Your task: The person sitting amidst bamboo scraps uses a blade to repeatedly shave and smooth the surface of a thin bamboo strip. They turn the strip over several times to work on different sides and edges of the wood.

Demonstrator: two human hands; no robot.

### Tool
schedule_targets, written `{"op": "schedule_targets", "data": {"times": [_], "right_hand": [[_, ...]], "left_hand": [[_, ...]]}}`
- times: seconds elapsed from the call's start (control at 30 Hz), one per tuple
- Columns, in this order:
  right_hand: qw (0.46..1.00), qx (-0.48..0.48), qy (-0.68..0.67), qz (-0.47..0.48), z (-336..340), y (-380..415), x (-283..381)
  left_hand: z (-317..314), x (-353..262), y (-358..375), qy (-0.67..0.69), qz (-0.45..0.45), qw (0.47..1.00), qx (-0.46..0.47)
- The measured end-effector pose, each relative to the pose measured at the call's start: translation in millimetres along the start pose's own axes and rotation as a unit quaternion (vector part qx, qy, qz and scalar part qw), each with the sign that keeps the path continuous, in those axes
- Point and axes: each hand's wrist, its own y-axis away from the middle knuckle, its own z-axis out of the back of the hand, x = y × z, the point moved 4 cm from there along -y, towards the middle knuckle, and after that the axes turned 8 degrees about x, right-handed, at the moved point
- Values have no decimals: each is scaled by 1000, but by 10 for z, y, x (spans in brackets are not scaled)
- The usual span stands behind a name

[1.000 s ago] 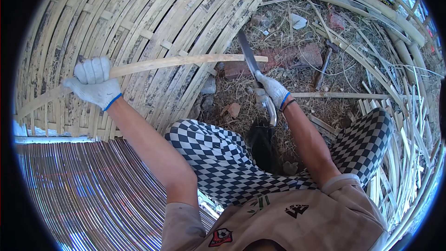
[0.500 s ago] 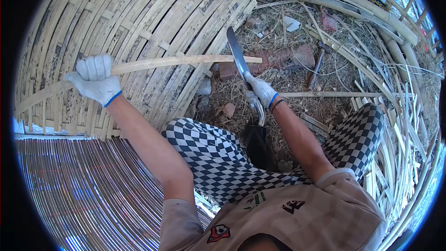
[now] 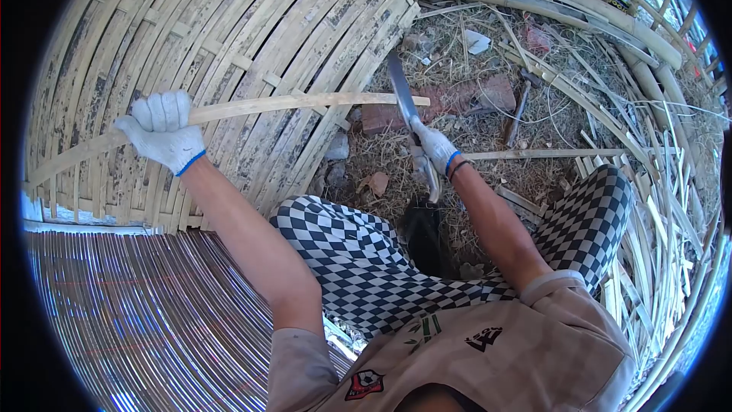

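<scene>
My left hand (image 3: 164, 131), in a white glove with a blue cuff, is closed around a long pale bamboo strip (image 3: 274, 104) at the left. The strip runs to the right over a woven bamboo panel, and its far end lies above a reddish wooden block (image 3: 473, 96). In my right hand (image 3: 435, 146), also gloved, is the handle of a knife with a long dark blade (image 3: 400, 84). The blade points up and crosses the strip close to its right end. Whether the edge touches the strip I cannot tell.
The woven bamboo panel (image 3: 221, 30) fills the upper left. A hammer (image 3: 520, 111) lies right of the block, on ground strewn with straw and chips. Bamboo poles and split strips (image 3: 648, 221) curve along the right. A slatted mat (image 3: 152, 305) is at the lower left.
The knife and my right hand have shifted slightly right and down, and the blade stands nearer the strip's end. My left hand has moved a little to the right, still holding the strip.
</scene>
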Motion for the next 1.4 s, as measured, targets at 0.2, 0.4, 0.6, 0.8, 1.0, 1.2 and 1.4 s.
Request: {"op": "schedule_targets", "data": {"times": [0.2, 0.4, 0.6, 0.8, 1.0, 1.2, 1.4], "right_hand": [[995, 90, -49, -8, 9, -18, -168], [992, 120, 26, -11, -35, -49, -99], [993, -13, -120, 17, -8, -36, -123], [988, -55, -118, 88, 203, 140, 7], [988, -70, -82, 111, 60, 631, 241], [987, -46, -94, 118, -66, 981, 376], [981, -100, 26, 163, -73, 998, 534]], "left_hand": [[-2, 20, 3, -8, 2, 1000, -10], [0, 26, -22, -33, -3, 998, -52], [-259, 13, -71, -30, -5, 997, -74], [-407, 42, -89, -12, -42, 996, -80], [-457, 405, -166, 95, -79, 989, -80], [-678, 937, -91, -70, -14, 986, -151], [-519, 389, 32, 124, -74, 982, -121]]}}
